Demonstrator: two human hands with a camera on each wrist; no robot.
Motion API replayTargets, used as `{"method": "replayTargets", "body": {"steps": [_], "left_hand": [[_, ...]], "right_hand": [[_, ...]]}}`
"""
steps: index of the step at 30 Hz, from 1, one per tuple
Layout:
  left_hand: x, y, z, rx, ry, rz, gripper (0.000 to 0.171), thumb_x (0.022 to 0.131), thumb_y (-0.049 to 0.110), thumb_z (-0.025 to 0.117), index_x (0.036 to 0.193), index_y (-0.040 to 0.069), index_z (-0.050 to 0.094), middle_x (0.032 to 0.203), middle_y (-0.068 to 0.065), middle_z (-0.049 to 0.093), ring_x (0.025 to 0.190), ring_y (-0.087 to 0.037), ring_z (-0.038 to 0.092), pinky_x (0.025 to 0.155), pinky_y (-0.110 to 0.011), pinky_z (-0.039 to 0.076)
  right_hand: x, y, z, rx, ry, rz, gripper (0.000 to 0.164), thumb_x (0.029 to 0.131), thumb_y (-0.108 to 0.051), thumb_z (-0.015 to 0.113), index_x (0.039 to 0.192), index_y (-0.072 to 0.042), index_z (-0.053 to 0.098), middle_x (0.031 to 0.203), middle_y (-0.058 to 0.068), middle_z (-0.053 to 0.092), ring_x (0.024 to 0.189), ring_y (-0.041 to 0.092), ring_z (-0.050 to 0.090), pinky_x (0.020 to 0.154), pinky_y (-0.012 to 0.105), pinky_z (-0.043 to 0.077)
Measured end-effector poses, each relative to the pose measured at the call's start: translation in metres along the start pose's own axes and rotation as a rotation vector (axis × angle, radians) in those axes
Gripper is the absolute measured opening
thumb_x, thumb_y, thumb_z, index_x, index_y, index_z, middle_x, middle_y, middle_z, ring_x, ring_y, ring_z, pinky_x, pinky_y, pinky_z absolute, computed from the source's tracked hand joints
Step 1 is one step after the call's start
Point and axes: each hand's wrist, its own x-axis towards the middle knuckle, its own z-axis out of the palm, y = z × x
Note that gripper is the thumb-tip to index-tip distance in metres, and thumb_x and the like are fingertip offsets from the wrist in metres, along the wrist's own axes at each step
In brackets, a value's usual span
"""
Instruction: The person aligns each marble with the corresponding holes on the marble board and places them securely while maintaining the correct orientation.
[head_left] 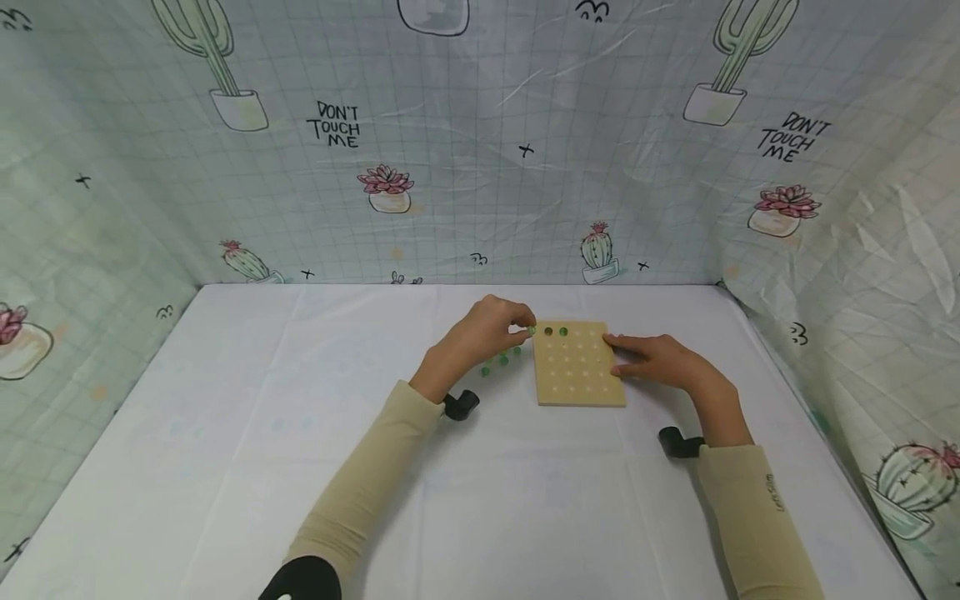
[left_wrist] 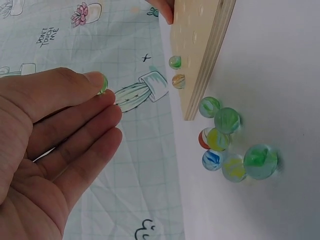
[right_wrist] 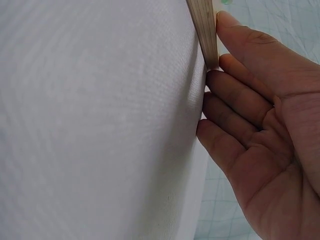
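Note:
Between thumb and index finger, my left hand [head_left: 483, 332] pinches a green glass marble [left_wrist: 104, 84], close to the upper left corner of a square wooden board [head_left: 579, 390] with rows of shallow hollows. Two marbles sit in the board's far row: an amber one [left_wrist: 178, 81] and a green one [left_wrist: 174, 62]. My right hand [head_left: 663, 362] touches the board's right edge, thumb and fingers extended. On the table left of the board, under my left hand, lie several loose marbles [left_wrist: 227, 120], green, yellow, blue and one with red, partly hidden in the head view.
A white cloth covers the table [head_left: 315, 467]. Behind it hangs a curtain [head_left: 480, 200] printed with cacti, and more of it closes off both sides. Black wrist cameras show below the left wrist [head_left: 461, 405] and the right wrist [head_left: 678, 442].

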Motion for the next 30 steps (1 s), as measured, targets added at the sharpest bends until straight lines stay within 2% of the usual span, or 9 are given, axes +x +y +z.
{"method": "replayTargets", "body": {"steps": [21,30], "left_hand": [[0.01,0.004,0.011,-0.036,-0.001,-0.016,0.02,0.095,0.01,0.073,0.114,0.004,0.076,0.113,-0.008,0.075,0.109,-0.025,0.07,0.092,-0.033,0.057],[0.025,0.013,0.014,-0.037,0.004,0.011,0.02,0.097,0.012,0.071,0.115,0.004,0.076,0.113,-0.007,0.076,0.108,-0.022,0.07,0.092,-0.03,0.056]], "right_hand": [[-0.005,-0.002,0.001,0.026,-0.001,-0.02,0.071,0.097,-0.042,0.068,0.156,-0.012,0.042,0.157,0.022,0.039,0.144,0.048,0.035,0.114,0.065,0.032],[-0.005,0.0,0.0,0.022,0.009,-0.015,0.072,0.097,-0.043,0.068,0.156,-0.012,0.042,0.157,0.02,0.04,0.144,0.046,0.036,0.114,0.065,0.032]]}}
